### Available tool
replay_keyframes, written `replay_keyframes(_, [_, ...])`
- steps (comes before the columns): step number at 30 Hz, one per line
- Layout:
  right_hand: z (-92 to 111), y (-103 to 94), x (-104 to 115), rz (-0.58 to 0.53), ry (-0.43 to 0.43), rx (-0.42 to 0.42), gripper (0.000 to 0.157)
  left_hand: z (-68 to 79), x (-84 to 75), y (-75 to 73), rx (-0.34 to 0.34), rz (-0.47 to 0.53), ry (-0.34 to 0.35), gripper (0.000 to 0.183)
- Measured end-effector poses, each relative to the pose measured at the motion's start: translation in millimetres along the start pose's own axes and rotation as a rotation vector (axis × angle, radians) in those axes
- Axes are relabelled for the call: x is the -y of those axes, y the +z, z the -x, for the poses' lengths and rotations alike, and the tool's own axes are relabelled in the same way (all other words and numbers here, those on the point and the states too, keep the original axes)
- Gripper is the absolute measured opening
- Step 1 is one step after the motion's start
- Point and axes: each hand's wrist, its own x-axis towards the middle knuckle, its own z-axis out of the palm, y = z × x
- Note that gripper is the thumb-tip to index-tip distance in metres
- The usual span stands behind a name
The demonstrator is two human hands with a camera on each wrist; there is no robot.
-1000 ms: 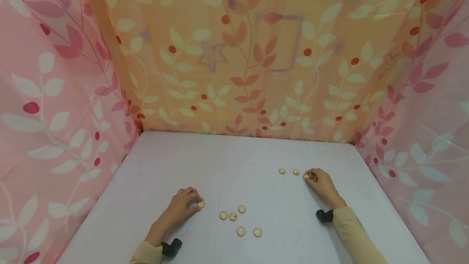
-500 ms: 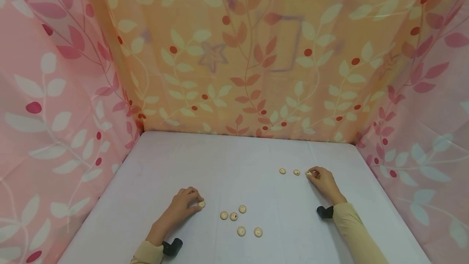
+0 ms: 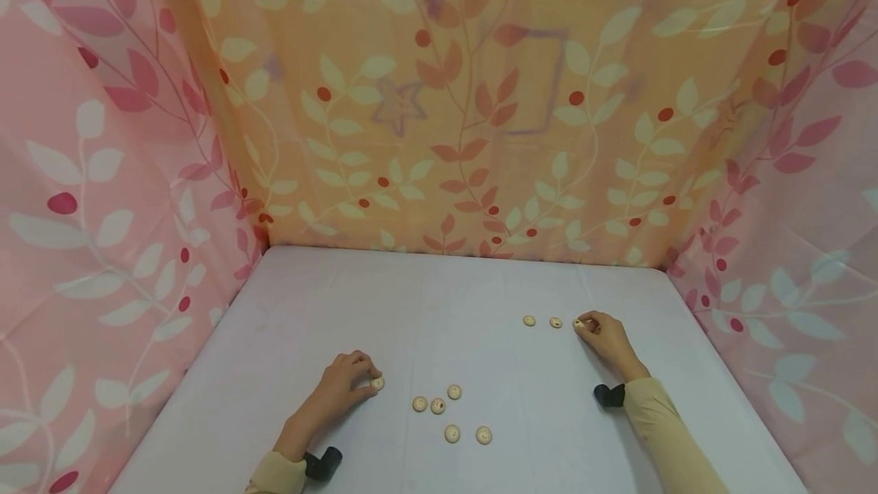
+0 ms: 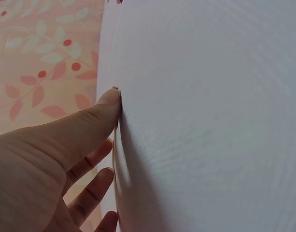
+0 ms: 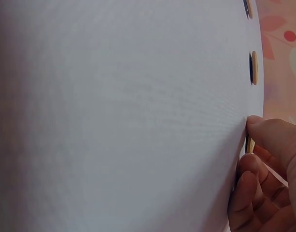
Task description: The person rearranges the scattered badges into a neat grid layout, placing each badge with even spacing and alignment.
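Observation:
On the table's left side my left hand (image 3: 346,383) pinches a pale round wooden button (image 3: 376,383) between thumb and fingers. In the left wrist view the thumb and fingertips meet the white cloth, and that button is hidden. At the back right, my right hand (image 3: 605,340) grips another wooden button (image 3: 578,324) at the right end of a short row. Beside it lie two more, a middle button (image 3: 555,322) and a left button (image 3: 529,321). The right wrist view shows the gripped button (image 5: 249,144) edge-on between thumb and fingers, low against the cloth.
Between the hands several loose buttons lie on the white-covered table (image 3: 384,303), among them one button (image 3: 437,405) with a dark spot and another (image 3: 483,435) nearer the front. Black wrist mounts sit under both sleeves. Leaf-patterned curtains (image 3: 439,174) enclose the back and sides.
My right hand has shifted slightly right and away with its button, lining it up with the row, then stayed there. The left hand and the loose buttons look unmoved.

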Motion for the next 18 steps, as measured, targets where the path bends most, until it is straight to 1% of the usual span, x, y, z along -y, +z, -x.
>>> replay_keyframes(6, [-0.8, -0.9, 0.9, -0.007, -0.003, -0.007, 0.022, 0.9, -1.1, -0.5, -0.008, 0.000, -0.001, 0.018])
replay_keyframes(11, [-1.0, -0.3, -0.4, -0.010, -0.012, -0.019, 0.022, 1.6, -3.6, -1.5, 0.002, 0.012, -0.016, 0.017])
replay_keyframes(14, [0.7, 0.4, -0.8, -0.009, -0.004, -0.020, 0.022, 1.3, -4.7, -2.2, 0.007, 0.021, -0.021, 0.017])
replay_keyframes(18, [4.0, 1.8, -0.2, -0.020, -0.002, -0.021, 0.023, 0.7, -3.6, -2.4, 0.007, 0.008, -0.013, 0.018])
